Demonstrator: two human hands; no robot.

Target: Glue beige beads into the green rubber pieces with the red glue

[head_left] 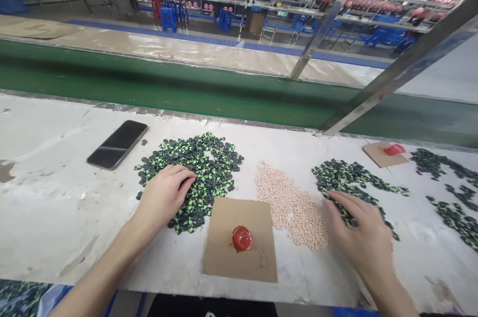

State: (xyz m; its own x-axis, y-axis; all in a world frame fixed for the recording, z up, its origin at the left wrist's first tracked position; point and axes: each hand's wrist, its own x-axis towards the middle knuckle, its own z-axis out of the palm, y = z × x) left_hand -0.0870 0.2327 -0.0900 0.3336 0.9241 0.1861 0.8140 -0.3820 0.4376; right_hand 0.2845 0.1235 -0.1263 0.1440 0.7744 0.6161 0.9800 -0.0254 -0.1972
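Observation:
My left hand [167,190] rests on a pile of small dark pieces with bright green marks [201,158]. Its thumb and forefinger are pinched together, and whatever lies between the tips is hidden. On the other side, my right hand [360,232] reaches to a second heap of the same pieces [343,172]; thumb and forefinger nearly meet at its left edge, and I cannot make out what is between them. Between the hands lie many tiny pale pink beads [287,202]. A square of brown cardboard [224,237] carries a glossy red blob [242,238] in front of me.
A black phone [118,144] lies at the left. Another cardboard piece [379,155] with a red cap-like thing [395,149] sits at the right, near more dark pieces [455,220]. Beyond the worktable runs a green belt [168,85], with a slanted metal post [388,83].

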